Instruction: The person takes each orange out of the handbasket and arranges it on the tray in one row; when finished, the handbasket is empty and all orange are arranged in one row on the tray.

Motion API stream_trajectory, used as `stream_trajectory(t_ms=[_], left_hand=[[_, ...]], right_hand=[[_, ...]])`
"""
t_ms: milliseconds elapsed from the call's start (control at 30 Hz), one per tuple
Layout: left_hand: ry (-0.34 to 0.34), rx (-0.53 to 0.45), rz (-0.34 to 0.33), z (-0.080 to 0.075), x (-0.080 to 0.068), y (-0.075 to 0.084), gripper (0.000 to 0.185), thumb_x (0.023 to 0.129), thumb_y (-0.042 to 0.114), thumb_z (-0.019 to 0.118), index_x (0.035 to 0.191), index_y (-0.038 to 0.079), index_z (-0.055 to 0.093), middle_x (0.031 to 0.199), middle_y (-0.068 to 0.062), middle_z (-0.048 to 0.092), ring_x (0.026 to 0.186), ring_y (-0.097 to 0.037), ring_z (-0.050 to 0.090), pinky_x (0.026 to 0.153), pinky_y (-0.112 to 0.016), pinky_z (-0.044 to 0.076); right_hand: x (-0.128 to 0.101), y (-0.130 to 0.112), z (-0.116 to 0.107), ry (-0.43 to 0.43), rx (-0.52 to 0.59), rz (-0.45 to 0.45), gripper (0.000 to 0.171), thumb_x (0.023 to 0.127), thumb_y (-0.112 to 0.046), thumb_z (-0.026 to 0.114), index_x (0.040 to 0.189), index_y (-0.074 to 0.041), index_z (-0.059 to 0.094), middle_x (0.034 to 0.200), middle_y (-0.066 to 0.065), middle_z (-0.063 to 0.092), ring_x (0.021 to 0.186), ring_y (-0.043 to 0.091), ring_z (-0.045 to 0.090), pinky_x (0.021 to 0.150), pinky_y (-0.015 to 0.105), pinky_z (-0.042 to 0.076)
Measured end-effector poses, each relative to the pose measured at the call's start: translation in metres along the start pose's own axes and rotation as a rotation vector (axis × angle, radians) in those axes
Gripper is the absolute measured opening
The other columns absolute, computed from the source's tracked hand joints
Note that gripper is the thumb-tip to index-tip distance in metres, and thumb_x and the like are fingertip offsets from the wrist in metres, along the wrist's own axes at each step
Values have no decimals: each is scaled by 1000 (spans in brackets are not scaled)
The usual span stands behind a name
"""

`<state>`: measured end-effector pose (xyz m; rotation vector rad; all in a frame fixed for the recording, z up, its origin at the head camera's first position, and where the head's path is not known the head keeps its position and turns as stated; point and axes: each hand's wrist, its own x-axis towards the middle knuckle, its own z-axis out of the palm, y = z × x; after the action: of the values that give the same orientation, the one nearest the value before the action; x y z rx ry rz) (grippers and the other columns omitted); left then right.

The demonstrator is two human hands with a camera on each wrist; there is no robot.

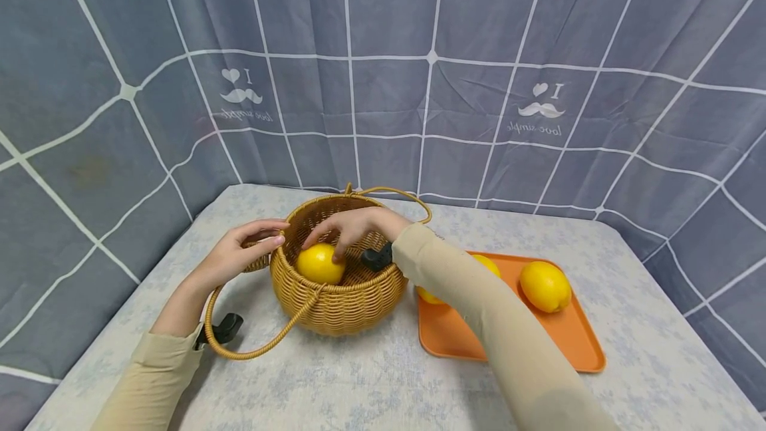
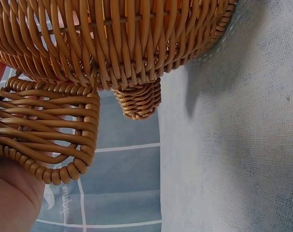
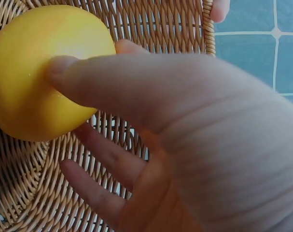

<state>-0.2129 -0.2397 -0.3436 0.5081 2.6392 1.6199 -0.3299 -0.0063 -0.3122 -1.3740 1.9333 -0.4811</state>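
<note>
Now your right hand (image 1: pixel 353 226) pinches the lemon (image 1: pixel 320 263) inside the basket (image 1: pixel 353 301). Your left hand (image 1: pixel 239 255) grips its rim, near the bench (image 1: pixel 359 384) edge.

Both arms wear long, close-fitting beige sleeves (image 1: pixel 497 324) that end at the wrists, leaving the hands bare. A small black device (image 1: pixel 377 258) sits at the right wrist near the frame's centre, another black one (image 1: pixel 226 328) at the left wrist, lower left.
</note>
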Motion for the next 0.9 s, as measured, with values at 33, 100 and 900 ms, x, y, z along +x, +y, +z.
stream_trajectory(t_ms=[33, 100, 900], left_hand=[[1, 1, -1, 0, 0, 0, 41, 95, 30, 57, 131, 11, 55, 136, -4, 48, 115, -20, 50, 84, -27, 49], [0, 0, -3, 0, 0, 0, 41, 95, 30, 57, 131, 12, 55, 136, -4, 48, 116, -21, 50, 84, -27, 49], [-5, -5, -8, -1, 0, 4, 40, 95, 31, 57, 131, 13, 55, 137, -5, 47, 117, -21, 50, 85, -26, 48]], right_hand=[[0, 0, 0, 0, -13, -1, 58, 83, 1, 67, 137, -10, 49, 140, 2, 46, 128, 11, 37, 106, 30, 32], [0, 1, 0, 7, -24, -6, 56, 82, 0, 69, 135, -10, 51, 138, 2, 47, 126, 10, 39, 105, 30, 33], [-4, -3, 0, -19, 20, 146, 59, 83, -11, 65, 139, -20, 49, 141, -2, 42, 118, 11, 41, 93, 25, 39]])
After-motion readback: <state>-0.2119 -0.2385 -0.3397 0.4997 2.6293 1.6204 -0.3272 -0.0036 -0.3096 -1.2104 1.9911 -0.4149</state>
